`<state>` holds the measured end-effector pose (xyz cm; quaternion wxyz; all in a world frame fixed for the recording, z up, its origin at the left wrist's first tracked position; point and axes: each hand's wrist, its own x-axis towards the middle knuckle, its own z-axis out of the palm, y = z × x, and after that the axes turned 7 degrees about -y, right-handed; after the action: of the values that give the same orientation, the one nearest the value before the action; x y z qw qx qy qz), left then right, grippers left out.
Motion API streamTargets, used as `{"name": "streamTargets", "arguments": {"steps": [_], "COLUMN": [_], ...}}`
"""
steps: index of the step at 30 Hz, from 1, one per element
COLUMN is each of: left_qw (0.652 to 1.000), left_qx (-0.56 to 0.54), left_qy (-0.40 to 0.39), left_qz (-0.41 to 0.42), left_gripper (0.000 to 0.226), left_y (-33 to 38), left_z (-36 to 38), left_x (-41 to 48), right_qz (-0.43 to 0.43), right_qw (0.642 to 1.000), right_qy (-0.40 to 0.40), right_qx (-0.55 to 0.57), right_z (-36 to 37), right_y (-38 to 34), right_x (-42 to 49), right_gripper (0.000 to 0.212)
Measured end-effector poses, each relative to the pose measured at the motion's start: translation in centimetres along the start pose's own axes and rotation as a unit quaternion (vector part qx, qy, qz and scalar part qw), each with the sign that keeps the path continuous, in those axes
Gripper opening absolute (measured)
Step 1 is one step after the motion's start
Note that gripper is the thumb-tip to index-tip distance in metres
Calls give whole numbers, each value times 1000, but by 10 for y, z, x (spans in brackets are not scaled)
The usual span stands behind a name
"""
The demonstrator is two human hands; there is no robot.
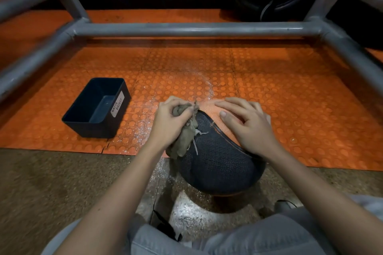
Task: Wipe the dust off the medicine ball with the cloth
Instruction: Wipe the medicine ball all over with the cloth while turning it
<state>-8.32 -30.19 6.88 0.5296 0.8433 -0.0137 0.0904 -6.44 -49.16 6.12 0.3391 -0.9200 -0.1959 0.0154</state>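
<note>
The person is sitting with the medicine ball (215, 163) on the floor (51, 182) between the knees, its far side lying over the edge of the orange mat (290, 80). The left hand (172, 120) is gripping the cloth (182, 141): its fingers (176, 102) are curling round a bunched wad, and the loose, frayed end is trailing down below them against the ball's dark panel. Bunching it this way is probably giving a firm pad to rub with along the seam just beside those fingers.

The right hand (246, 124) is lying open on the orange panel, fingers straight and spread, holding nothing. It seems to be bracing the ball so that it is not rolling under the wiping pressure.

Pale dust is showing on the mat just beyond both sets of fingertips and on the floor below the ball. A dark waste basket (93, 129) is standing well to the left of the cloth fingers, and a metal frame (186, 29) is crossing far beyond them.
</note>
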Motion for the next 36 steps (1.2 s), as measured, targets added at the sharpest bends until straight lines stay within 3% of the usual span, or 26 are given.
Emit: {"name": "streamTargets", "arguments": {"steps": [3, 6, 8, 10, 15, 21, 23, 26, 29, 31, 33, 36], "left_qw": [999, 983, 972, 983, 999, 991, 992, 992, 947, 927, 939, 984], "left_qx": [33, 98, 114, 81, -46, 60, 38, -113, -220, -242, -224, -144], "left_qy": [-27, -66, -85, -85, -1, -74, -63, -16, 28, 44, 46, 11], "left_qz": [31, 139, 186, 139, -29, 95, 98, -49, -232, -284, -256, -101], "left_gripper": [19, 5, 12, 5, 22, 13, 18, 14, 7, 12, 10, 11], "left_y": [7, 19, 18, 14, 1, 19, 16, -1, -27, -33, -24, 6], "left_z": [7, 22, 25, 20, 1, 21, 20, 9, 4, 5, 7, 14], "left_x": [-8, -26, -29, -21, -2, -24, -20, -5, 1, 1, 1, -5], "right_qz": [4, 1, 1, -1, -3, -1, -2, 1, -4, 0, 3, 8], "right_qw": [1000, 1000, 1000, 1000, 1000, 1000, 1000, 1000, 1000, 999, 999, 999], "right_qy": [5, 10, 9, 12, 3, 17, 16, 14, 19, 20, 25, 29], "right_qx": [5, 3, 8, 5, 13, 18, 17, 14, 14, 28, 39, 38], "right_z": [-1, -2, -1, 0, 0, -3, -2, 0, 1, -1, -2, -3], "right_y": [2, 4, 4, 4, 1, 5, 5, 2, 2, 3, 3, 4], "right_x": [1, 1, 1, 1, 0, 0, -1, -2, -3, -4, -4, -3], "right_gripper": [25, 24, 23, 28, 25, 30, 28, 21, 23, 19, 19, 20]}}
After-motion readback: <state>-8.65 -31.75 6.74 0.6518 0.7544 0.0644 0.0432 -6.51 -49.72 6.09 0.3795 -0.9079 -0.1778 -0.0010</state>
